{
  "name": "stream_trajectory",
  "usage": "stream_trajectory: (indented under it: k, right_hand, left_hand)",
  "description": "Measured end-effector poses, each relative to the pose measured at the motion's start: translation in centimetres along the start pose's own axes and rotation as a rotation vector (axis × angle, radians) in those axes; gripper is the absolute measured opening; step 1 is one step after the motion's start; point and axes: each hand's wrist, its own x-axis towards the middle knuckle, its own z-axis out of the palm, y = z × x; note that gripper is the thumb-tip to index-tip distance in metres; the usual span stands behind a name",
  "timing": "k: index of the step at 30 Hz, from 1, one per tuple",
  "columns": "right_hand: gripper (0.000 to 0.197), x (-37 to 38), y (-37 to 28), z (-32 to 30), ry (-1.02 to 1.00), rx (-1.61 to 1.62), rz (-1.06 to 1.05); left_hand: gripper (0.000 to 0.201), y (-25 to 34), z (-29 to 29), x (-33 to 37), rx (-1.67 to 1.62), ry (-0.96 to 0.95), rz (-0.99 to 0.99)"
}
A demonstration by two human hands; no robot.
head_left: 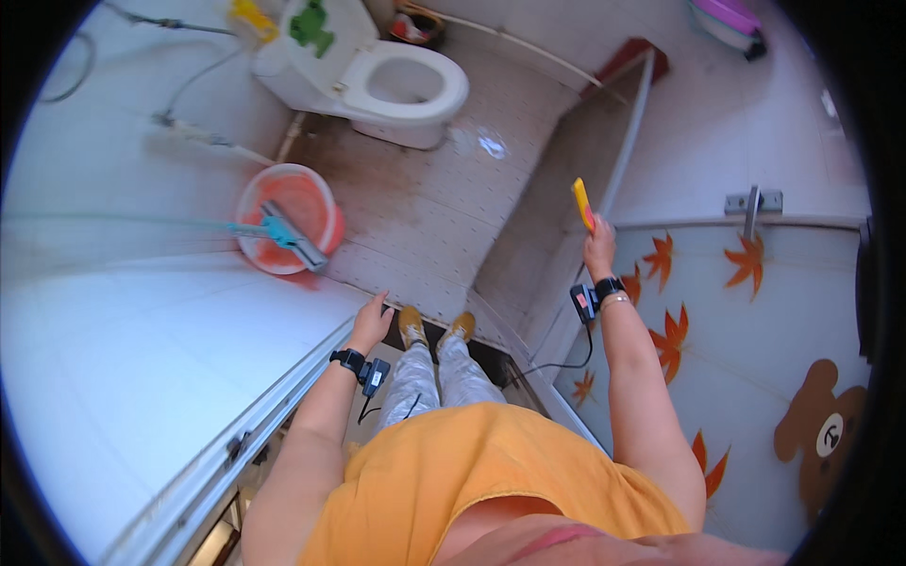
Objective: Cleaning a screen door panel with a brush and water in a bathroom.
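Observation:
My right hand (599, 253) is closed round a slim yellow and pink-red object (581, 201), held up beside the open door; its exact kind does not show. The frosted door (703, 325) with orange leaf stickers stands to the right of that forearm. My left hand (371, 324) hangs empty by the door frame (241, 429), its fingers loosely spread. Ahead of it on the left stands a pinkish-red bucket (327, 193) with a pale rim. The grey and turquoise head of a mop (288, 236) lies across the bucket.
A white toilet (444, 83) with its lid up stands at the far wall, near a dark waste bin (415, 28). Below my feet runs a dark threshold (486, 360). A grey panel (630, 132) rises on the right, and a purple basin (725, 19) is at the upper right.

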Motion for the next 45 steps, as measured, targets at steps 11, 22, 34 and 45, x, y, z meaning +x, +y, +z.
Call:
stream_trajectory:
  k: [11, 22, 34, 45]
  right_hand:
    - [0.024, -0.9, 4.0, 0.9, -0.124, -0.161, 0.09]
    - [0.023, 0.2, 1.4, 2.3, -0.118, -0.097, 0.107]
    - [0.015, 0.9, -0.5, 5.9, -0.034, -0.146, 0.13]
    - [0.018, 0.7, 1.3, 10.1, -0.116, -0.166, 0.095]
  left_hand:
    - [0.05, 4.5, -19.5, 4.9, -0.139, 0.433, 0.045]
    - [0.049, 16.5, -44.4, 7.7, -0.112, 0.85, 0.21]
    - [0.036, 35.3, -71.7, 7.8, 0.362, 1.322, 0.472]
    - [0.033, 41.2, -82.4, 5.4, 0.57, 1.953, 0.438]
